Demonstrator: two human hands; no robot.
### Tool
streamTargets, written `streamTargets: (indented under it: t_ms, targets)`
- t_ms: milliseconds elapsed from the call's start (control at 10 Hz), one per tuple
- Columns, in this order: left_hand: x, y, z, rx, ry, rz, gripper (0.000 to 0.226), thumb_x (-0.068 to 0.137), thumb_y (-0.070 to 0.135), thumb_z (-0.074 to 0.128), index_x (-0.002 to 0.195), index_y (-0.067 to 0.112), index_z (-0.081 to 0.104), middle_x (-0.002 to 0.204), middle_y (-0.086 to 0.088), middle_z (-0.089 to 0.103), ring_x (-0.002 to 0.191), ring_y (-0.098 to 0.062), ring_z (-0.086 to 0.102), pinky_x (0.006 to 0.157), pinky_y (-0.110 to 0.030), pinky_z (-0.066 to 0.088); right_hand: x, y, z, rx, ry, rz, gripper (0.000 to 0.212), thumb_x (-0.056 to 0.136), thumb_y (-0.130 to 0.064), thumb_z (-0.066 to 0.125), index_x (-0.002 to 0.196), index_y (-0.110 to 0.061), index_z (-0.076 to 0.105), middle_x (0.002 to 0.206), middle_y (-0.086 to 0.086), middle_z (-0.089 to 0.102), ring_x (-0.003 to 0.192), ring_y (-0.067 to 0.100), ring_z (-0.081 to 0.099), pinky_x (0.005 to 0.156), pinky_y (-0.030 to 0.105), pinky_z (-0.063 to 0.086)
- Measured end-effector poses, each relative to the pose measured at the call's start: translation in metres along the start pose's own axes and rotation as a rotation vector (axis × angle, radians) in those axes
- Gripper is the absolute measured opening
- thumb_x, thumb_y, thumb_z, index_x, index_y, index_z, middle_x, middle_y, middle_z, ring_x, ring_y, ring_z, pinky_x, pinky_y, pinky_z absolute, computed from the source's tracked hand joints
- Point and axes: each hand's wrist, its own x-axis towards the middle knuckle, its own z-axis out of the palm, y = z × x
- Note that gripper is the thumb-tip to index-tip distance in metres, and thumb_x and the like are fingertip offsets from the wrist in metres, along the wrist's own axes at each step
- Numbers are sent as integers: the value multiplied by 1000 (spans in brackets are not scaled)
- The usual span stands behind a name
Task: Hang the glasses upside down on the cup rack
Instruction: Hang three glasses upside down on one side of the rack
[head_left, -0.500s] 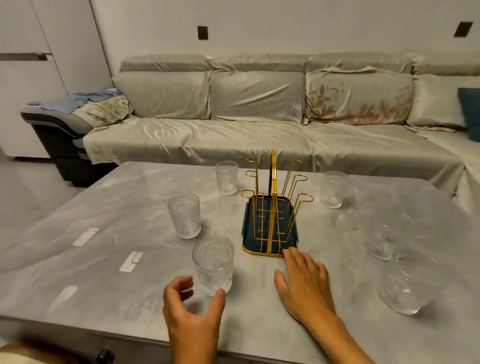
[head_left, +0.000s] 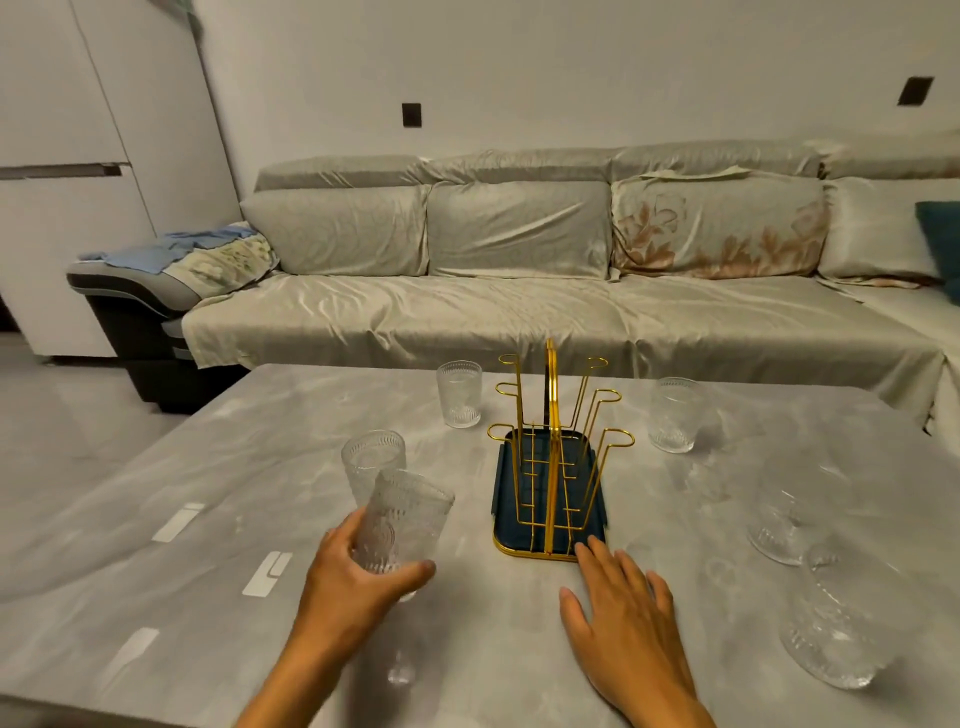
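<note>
On the grey surface (head_left: 218, 467), the left hand (head_left: 353, 571) kept a closed grip around a ribbed glass (head_left: 402, 519), which was lifted clear and tilted with its rim leaning right. Just behind it stood a second glass (head_left: 371, 457), upright, and a third glass (head_left: 460, 394) stood farther back, left of the cup rack (head_left: 553, 457). The rack, gold wire on a dark blue tray, sat mid-surface with every hook bare. The right hand (head_left: 623, 623) lay flat with its grip open, holding nothing, fingertips (head_left: 592, 545) touching the tray's near right corner. Right of the rack stood a far glass (head_left: 675, 414); two more glasses (head_left: 784, 519) (head_left: 836, 623) stood near the right edge, blurred.
</note>
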Motion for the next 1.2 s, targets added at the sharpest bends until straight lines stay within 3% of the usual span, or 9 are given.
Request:
streamTargets:
  t_ms: [100,200,400,500,700,1000,1200]
  targets:
    - [34,59,-41,26,-57,102,84,37,49,94,109,48,51,106,9,62,90,-14,67,69,-27,56,2,1,0,-14,-3,1,65,93,-60,16,150,-34,0,162,-7,-2,148,17,0,117,44,-1]
    - [53,97,-53,6,-32,157,85,35,49,94,108,42,51,105,-2,65,88,-23,70,73,-37,59,2,1,-2,-11,-9,6,65,94,-59,17,150,-34,-1,162,-8,-3,148,16,0,117,44,-1]
    - [81,147,-42,71,-99,311,76,38,58,89,107,41,61,99,3,67,78,-5,70,57,-15,54,6,2,-4,3,-30,-1,65,93,-58,19,150,-35,-2,162,-9,-4,148,16,0,117,44,1]
    - [86,153,-22,190,-140,358,78,47,54,87,117,39,55,99,10,62,82,-7,65,52,-9,49,4,1,-4,8,-28,-7,65,93,-58,18,150,-35,-3,162,-9,-4,148,16,-1,117,45,0]
    - [91,147,7,220,-207,378,65,51,47,89,108,35,58,97,15,67,89,-3,64,66,-19,50,3,2,-3,8,-9,-11,65,93,-58,18,150,-34,-2,162,-8,-5,148,17,-2,117,45,-1]
    - [94,125,32,292,-202,437,63,55,39,91,110,31,60,109,3,68,92,-7,66,69,-16,53,6,2,-1,-5,-10,-11,66,92,-60,19,150,-35,-2,162,-8,-5,148,18,-2,117,45,-1]
    - [98,109,50,367,-218,444,61,55,41,91,107,31,61,118,-1,66,106,-17,62,87,-33,55,4,4,3,-7,25,-11,67,91,-61,18,150,-35,-2,162,-9,-2,148,17,-1,117,44,-1]
